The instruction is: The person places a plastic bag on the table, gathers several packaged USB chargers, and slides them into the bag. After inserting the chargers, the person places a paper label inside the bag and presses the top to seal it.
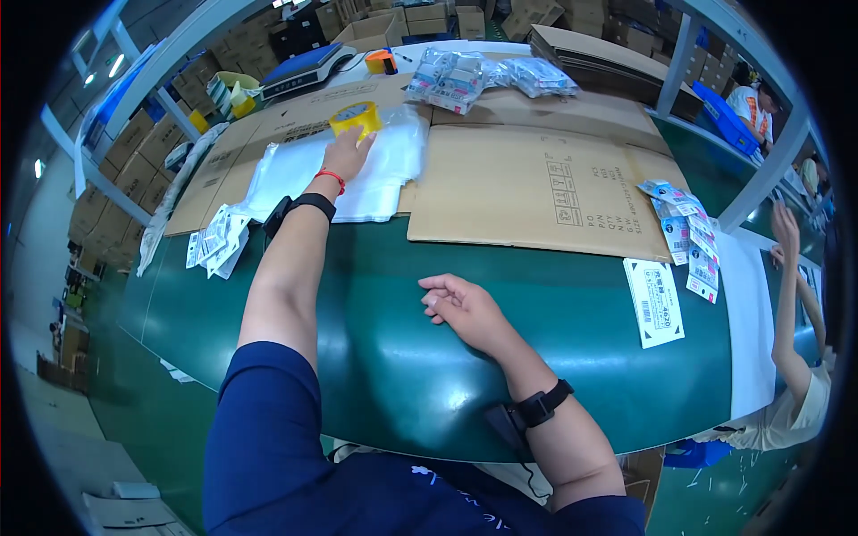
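The left hand [347, 157] is half open and has no grip on the yellow tape [355, 117], which sits on the white plastic [386, 183] at the far left; I can't tell if they touch. The right hand [465, 310] curls loosely and holds nothing over the green table [554, 375]. Far packs [451, 79] look bagged already, but the right-hand packets [685, 229] lie loose, not yet bagged.
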`<state>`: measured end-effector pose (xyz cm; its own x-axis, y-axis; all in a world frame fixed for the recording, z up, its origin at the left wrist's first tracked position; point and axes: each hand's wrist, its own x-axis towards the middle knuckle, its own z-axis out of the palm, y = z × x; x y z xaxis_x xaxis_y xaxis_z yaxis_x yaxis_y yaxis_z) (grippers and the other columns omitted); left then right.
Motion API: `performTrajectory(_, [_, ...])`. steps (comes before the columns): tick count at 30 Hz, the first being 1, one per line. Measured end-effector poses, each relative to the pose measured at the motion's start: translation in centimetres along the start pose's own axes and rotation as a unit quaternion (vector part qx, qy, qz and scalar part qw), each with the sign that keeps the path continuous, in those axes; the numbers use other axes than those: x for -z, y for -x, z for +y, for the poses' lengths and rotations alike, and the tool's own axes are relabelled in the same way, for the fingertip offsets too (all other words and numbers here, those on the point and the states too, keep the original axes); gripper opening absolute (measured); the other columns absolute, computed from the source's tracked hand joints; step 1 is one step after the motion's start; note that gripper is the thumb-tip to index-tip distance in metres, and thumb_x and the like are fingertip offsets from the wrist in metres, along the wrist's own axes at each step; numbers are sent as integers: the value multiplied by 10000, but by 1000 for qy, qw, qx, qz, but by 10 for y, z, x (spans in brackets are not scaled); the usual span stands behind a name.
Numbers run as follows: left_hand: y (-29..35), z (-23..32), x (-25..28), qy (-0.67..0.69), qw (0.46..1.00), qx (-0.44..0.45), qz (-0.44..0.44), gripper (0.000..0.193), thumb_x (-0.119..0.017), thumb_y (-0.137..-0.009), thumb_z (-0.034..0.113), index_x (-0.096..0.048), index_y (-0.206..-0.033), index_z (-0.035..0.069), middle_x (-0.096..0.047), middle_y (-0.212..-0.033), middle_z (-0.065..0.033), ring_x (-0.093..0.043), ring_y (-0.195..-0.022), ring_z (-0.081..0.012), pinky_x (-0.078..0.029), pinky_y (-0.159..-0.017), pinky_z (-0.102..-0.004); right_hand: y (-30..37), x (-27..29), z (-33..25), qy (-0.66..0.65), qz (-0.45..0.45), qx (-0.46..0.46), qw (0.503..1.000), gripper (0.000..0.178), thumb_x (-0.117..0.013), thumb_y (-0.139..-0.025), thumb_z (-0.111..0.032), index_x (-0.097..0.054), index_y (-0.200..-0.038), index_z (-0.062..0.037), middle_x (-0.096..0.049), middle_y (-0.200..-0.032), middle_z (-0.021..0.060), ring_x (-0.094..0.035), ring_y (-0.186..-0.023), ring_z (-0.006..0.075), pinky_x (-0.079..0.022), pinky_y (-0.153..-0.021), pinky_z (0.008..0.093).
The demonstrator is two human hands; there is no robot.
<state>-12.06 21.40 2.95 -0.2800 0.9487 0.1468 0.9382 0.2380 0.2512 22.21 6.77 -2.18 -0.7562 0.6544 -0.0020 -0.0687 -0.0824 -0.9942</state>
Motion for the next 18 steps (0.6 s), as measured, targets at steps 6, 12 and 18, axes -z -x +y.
performTrajectory(6, [4, 14, -31, -126, 990, -34, 51, 587, -299, -962, 512, -414, -1393, 132, -447, -1395, -174, -431, -1274, -355, -323, -1054, -481, 0, -2, -4, 5, 2, -15, 1000, 298, -542, -944, -124, -543, -1211, 7, -616, -1005, 79, -596, -880, 115, -513, -767, 264])
performTrajectory(12, [-28, 15, -14, -44, 998, -10, -48, 531, -327, -956, 442, -559, -1239, 58, -573, -1235, -204, -539, -1140, -369, -399, -986, -420, 0, 1, 2, 2, 22, 1, 1000, 280, -550, -929, -113, -549, -1181, 8, -618, -908, 69, -600, -798, 123, -510, -713, 271])
performTrajectory(18, [-49, -21, 13, -88, 993, -53, -65, 419, -419, -919, 375, -670, -1060, 71, -629, -1120, -206, -572, -1092, -342, -432, -947, -384, -1, -9, -9, 7, -6, 6, 1000, 293, -539, -935, -114, -539, -1198, 14, -616, -882, 47, -597, -793, 115, -507, -726, 268])
